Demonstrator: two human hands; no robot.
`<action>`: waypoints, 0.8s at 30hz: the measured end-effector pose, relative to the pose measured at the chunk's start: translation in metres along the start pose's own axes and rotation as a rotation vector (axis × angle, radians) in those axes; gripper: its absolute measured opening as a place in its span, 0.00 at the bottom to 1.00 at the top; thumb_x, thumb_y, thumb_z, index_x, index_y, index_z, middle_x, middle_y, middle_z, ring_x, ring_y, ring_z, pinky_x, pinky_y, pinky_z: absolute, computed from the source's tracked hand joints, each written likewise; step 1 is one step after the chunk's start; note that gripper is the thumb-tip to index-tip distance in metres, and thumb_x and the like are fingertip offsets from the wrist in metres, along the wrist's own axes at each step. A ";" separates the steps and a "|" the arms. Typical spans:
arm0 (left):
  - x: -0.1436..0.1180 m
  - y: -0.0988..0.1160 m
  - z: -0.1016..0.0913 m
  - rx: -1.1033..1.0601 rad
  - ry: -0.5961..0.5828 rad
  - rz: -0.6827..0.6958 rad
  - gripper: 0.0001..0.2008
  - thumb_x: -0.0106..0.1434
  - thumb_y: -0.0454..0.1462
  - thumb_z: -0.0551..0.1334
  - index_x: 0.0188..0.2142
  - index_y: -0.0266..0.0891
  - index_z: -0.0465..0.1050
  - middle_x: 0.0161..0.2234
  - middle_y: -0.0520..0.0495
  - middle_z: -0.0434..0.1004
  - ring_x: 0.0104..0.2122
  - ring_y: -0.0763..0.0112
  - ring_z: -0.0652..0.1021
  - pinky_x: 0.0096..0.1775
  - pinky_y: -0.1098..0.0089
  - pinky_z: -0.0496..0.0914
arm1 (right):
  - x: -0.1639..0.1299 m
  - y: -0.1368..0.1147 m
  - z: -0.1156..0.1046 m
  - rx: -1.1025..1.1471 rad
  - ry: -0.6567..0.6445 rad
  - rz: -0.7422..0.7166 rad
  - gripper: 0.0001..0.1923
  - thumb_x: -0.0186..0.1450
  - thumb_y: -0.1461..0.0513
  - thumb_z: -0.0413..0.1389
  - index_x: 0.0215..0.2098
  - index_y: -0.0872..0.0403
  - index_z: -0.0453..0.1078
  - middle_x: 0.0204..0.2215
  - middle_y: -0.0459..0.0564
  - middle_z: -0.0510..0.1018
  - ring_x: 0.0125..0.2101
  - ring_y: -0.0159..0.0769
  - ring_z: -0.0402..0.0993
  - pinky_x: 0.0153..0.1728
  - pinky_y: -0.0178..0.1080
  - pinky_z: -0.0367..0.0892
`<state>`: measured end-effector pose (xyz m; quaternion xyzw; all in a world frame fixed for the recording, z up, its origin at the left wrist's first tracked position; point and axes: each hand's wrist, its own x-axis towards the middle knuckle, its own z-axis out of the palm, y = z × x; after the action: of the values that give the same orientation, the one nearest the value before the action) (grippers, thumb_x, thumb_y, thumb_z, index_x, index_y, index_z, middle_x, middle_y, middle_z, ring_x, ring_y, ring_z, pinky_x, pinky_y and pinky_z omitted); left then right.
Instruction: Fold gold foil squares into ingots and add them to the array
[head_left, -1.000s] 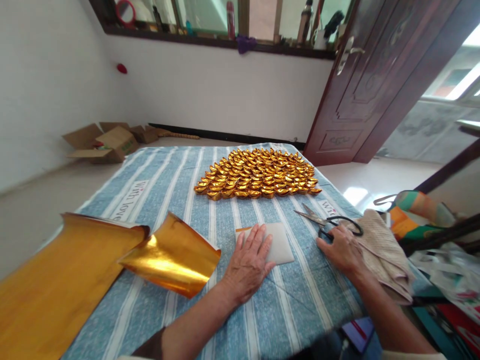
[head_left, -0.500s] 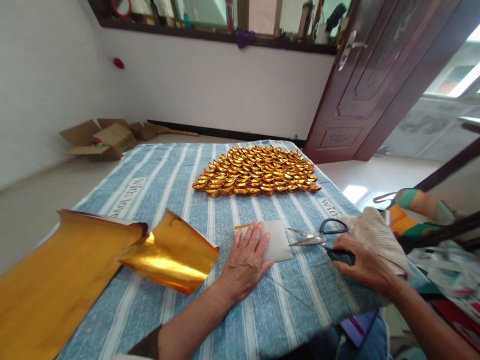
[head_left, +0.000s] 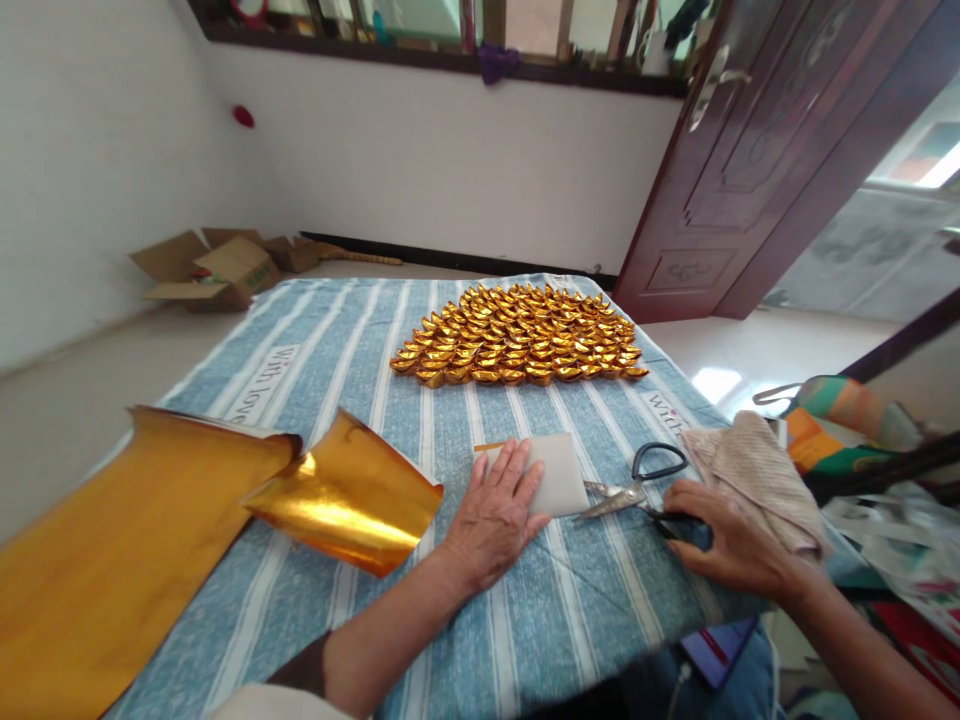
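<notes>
In the lower middle of the frame the left hand (head_left: 495, 515) lies flat and open, palm down, fingers spread over the near left part of a small white square sheet of paper (head_left: 561, 478) that has a thin gold strip showing along its upper left edge; the sheet rests on the blue-and-white striped cloth (head_left: 360, 360) covering the table. To the right of it, at lower right of centre, the right hand (head_left: 724, 540) is curled around the lower black loop handle of a pair of metal scissors (head_left: 634, 490); the scissors lie on the cloth with their blades closed and pointing left, the tips just touching or next to the right edge of the white sheet, and the upper loop handle stands free above the hand. Just right of the scissors lies a crumpled beige knitted cloth (head_left: 757, 480) at the table's right edge. At lower left a large sheet of gold foil paper (head_left: 127, 540) spreads over the table corner, and beside it a smaller curled piece of shiny gold foil (head_left: 349, 495) arches up, near the left wrist. In the upper middle, well apart from both hands, a dense patch of small folded gold paper ingots (head_left: 517, 335) sits in rows on the cloth. Open brown cardboard boxes (head_left: 217, 268) lie on the floor at upper left.
</notes>
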<state>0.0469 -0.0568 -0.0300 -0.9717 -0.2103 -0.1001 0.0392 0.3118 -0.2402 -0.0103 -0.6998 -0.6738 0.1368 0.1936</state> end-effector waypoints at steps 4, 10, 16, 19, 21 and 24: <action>0.002 0.000 -0.001 -0.005 -0.037 -0.021 0.26 0.68 0.50 0.51 0.60 0.39 0.58 0.64 0.38 0.53 0.64 0.53 0.54 0.58 0.49 0.55 | -0.001 -0.001 0.001 -0.014 0.000 -0.031 0.10 0.56 0.65 0.56 0.38 0.54 0.70 0.38 0.52 0.74 0.41 0.40 0.71 0.46 0.42 0.67; 0.006 0.001 0.002 -0.003 -0.046 -0.051 0.27 0.68 0.50 0.49 0.60 0.38 0.59 0.64 0.37 0.54 0.63 0.53 0.55 0.58 0.49 0.55 | 0.002 -0.002 0.002 0.010 0.026 -0.052 0.12 0.55 0.65 0.56 0.39 0.54 0.70 0.39 0.53 0.74 0.42 0.41 0.71 0.46 0.43 0.67; 0.017 0.000 0.003 -0.001 -0.044 -0.052 0.27 0.68 0.50 0.51 0.60 0.37 0.60 0.64 0.36 0.55 0.63 0.53 0.55 0.59 0.49 0.54 | 0.012 -0.004 -0.002 0.020 0.060 -0.029 0.10 0.55 0.64 0.56 0.37 0.54 0.71 0.37 0.51 0.75 0.41 0.41 0.71 0.46 0.43 0.68; 0.023 -0.002 0.005 -0.011 -0.037 -0.053 0.27 0.68 0.50 0.52 0.60 0.37 0.59 0.63 0.36 0.55 0.63 0.52 0.55 0.59 0.48 0.53 | 0.017 -0.004 -0.004 0.004 0.064 -0.021 0.10 0.55 0.64 0.56 0.36 0.53 0.72 0.38 0.51 0.75 0.42 0.41 0.71 0.47 0.44 0.67; 0.026 -0.003 0.007 -0.018 -0.037 -0.048 0.27 0.68 0.49 0.52 0.60 0.37 0.59 0.63 0.36 0.55 0.63 0.52 0.55 0.59 0.48 0.53 | 0.018 -0.004 -0.005 -0.005 0.051 -0.025 0.10 0.55 0.64 0.55 0.37 0.53 0.72 0.38 0.51 0.75 0.42 0.41 0.71 0.47 0.44 0.67; 0.029 -0.004 0.007 -0.036 -0.050 -0.041 0.27 0.68 0.50 0.51 0.60 0.38 0.58 0.63 0.37 0.56 0.63 0.53 0.55 0.59 0.48 0.52 | 0.019 -0.002 -0.004 -0.025 0.042 -0.035 0.11 0.55 0.64 0.55 0.37 0.53 0.71 0.39 0.51 0.75 0.42 0.41 0.70 0.48 0.43 0.67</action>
<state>0.0722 -0.0409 -0.0309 -0.9699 -0.2292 -0.0804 0.0145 0.3126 -0.2220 -0.0042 -0.6929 -0.6836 0.1103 0.2012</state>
